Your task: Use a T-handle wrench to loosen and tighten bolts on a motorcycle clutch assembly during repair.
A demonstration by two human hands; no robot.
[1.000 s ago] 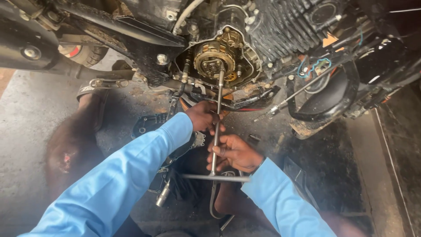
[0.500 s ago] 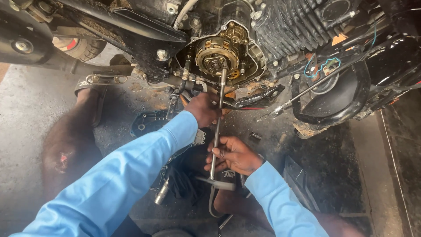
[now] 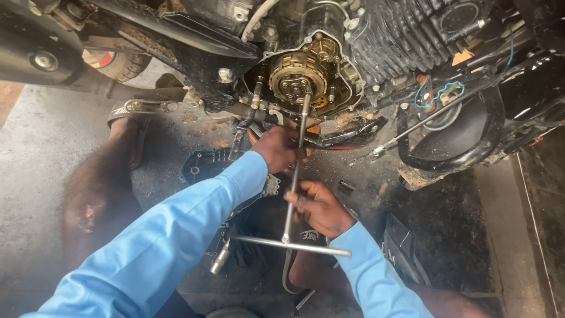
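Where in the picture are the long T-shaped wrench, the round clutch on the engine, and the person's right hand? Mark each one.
T-shaped wrench (image 3: 292, 194): head view, on the long shaft.
Clutch (image 3: 296, 76): head view, on its round face.
Right hand (image 3: 318, 206): head view, on the back of the hand.

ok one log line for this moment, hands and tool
left hand: gripping T-wrench shaft | right hand: gripping shaft lower | wrench tip: on clutch | engine cover: on floor

Floor (image 3: 35, 153): grey concrete, oil-dark at centre and right. On it: black engine cover (image 3: 203, 165) centre-left; socket (image 3: 219, 257) lower centre; small bolt (image 3: 347, 185) right of centre; sandalled foot (image 3: 126, 126) upper left.
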